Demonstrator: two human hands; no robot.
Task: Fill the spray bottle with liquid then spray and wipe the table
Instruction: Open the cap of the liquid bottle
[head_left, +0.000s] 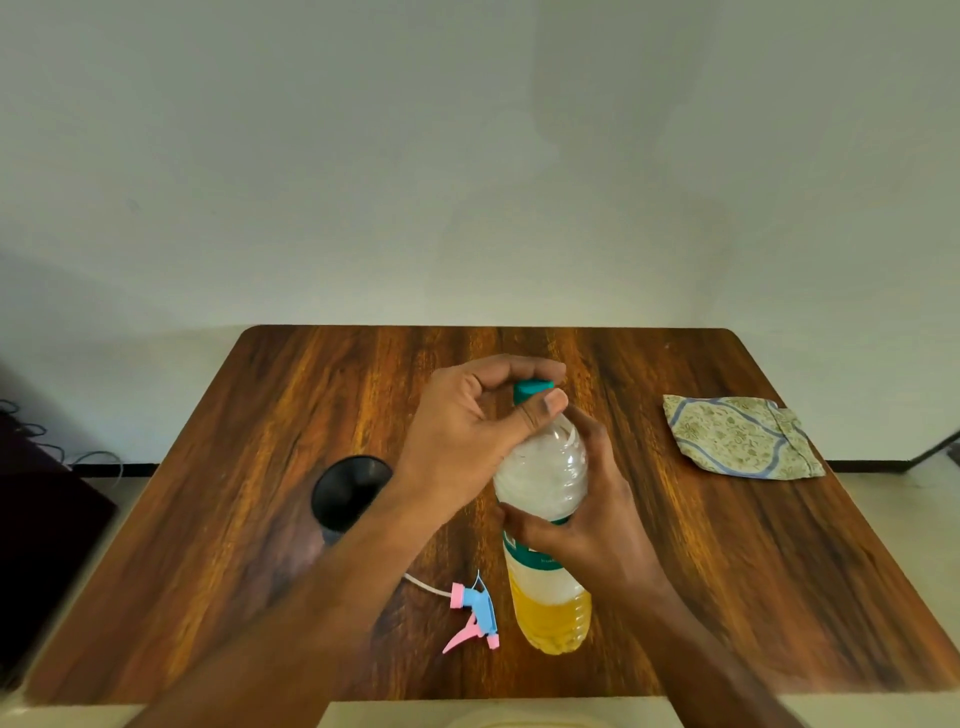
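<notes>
clear bottle (545, 519) w/ yellow liquid upright mid-table (779, 571). right hand (592, 519) wrapped round its middle, left hand (467, 441) pinching the teal cap (530, 388). pink n blue sprayer head (475, 616) lying at 9 o'clock of bottle base, black funnel (345, 491) at 10, folded cloth (737, 436) at 2.

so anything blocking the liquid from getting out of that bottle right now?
Yes: the teal cap is on the liquid bottle. The left hand pinches it; the right hand holds the bottle's body. The spray head lies on the table.
</notes>
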